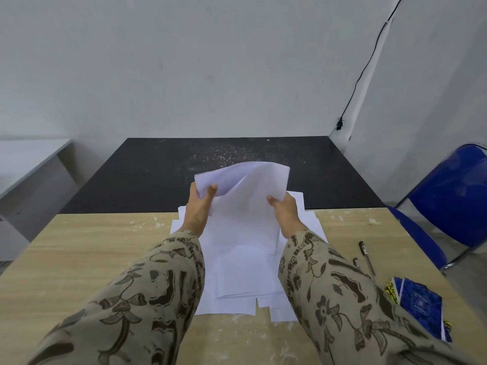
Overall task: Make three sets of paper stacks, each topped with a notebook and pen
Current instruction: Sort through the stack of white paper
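Both hands are up over the loose pile of white paper sheets (237, 283) on the pale wood-grain tabletop (92, 248); left hand (199, 206) and right hand (284, 210) each pinch a side edge of a thin sheaf of white sheets (247, 201), thumbs on the near face, other fingers out of sight behind it; sheaf stands roughly upright, long axis running away from the person, top edge flopping over and parting at the upper left corner; its bottom edge looks to meet the pile, contact not confirmable.

Key relation: sheaf sits above the pile's far half, centred between the hands, neither hand nearer; bare wood lies left of the pile, so my read is a first stack goes down there, left hand leading.

Right of the pile: black-capped clear pen (366, 256), long axis pointing away from the person; a second pen (355, 262) just beside it, mostly hidden by the right sleeve; further right and nearer the person, a blue patterned notebook (419, 304) lies on a yellow-and-black notebook (389, 291); right hand is nearer to all of those.

Hidden: sheet count in the sheaf unreadable; sleeves cover both flanks of the pile; no third pen or third notebook visible; blue notebook's near corner cut off by the sleeve.
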